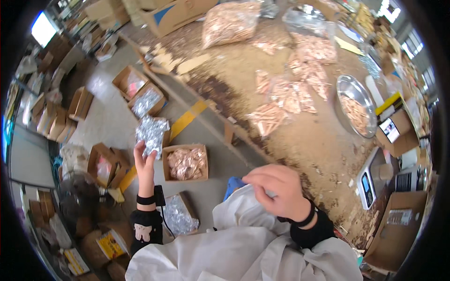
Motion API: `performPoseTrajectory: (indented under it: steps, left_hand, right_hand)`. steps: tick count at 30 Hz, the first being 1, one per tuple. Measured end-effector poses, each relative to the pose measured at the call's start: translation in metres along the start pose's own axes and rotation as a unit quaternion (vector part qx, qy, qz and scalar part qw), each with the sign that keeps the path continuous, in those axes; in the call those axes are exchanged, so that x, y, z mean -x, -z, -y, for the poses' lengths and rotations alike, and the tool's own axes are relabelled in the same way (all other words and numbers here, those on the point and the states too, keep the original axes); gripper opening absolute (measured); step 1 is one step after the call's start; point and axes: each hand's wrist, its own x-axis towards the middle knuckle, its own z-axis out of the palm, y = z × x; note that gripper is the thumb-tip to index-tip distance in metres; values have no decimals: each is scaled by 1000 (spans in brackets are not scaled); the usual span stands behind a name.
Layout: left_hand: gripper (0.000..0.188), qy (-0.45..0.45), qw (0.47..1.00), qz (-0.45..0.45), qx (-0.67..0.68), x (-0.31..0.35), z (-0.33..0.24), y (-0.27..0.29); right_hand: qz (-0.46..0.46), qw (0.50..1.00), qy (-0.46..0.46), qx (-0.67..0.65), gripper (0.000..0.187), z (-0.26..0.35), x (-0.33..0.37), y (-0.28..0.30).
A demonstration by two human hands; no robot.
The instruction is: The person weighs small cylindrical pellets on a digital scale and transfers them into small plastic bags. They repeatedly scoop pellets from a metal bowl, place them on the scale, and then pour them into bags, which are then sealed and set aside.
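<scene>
My left hand (144, 163) reaches over the near edge of a heap of silver foil-like packets (153, 133) in a cardboard box on the floor. Its fingers and thumb are apart; whether the fingertips touch the packets I cannot tell. Just right of it stands an open carton (206, 164) full of copper-coloured pieces in clear bags (188, 163). My right hand (277, 191) hovers in front of my pale apron (243, 243), near the table's edge. Its fingers are loosely bent, with a gap beside the thumb, and nothing shows in it.
The worn table (300, 145) carries bags of copper-coloured pieces (283, 96), a larger full bag (230, 23), a steel bowl (341, 105) and a digital scale (367, 182). Another box of silver packets (178, 215) stands on the floor by my left forearm. More cartons (108, 164) stand further left.
</scene>
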Motion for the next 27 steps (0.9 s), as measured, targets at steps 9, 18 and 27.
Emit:
performPoseTrajectory:
  steps: [9,18,27]
  left_hand:
    - [133,-313,773,441,-332,-73,-232,-201]
    - [115,-334,742,444,-375,-210,-190,-391]
    - [92,-335,665,585,-322,-202,-182,-366]
  right_hand:
    - [-53,961,-194,192,95,-88,-60,122]
    - [42,887,-315,334,89,-213,-144,119]
    - [83,882,-317,338,91,-200,-115,123]
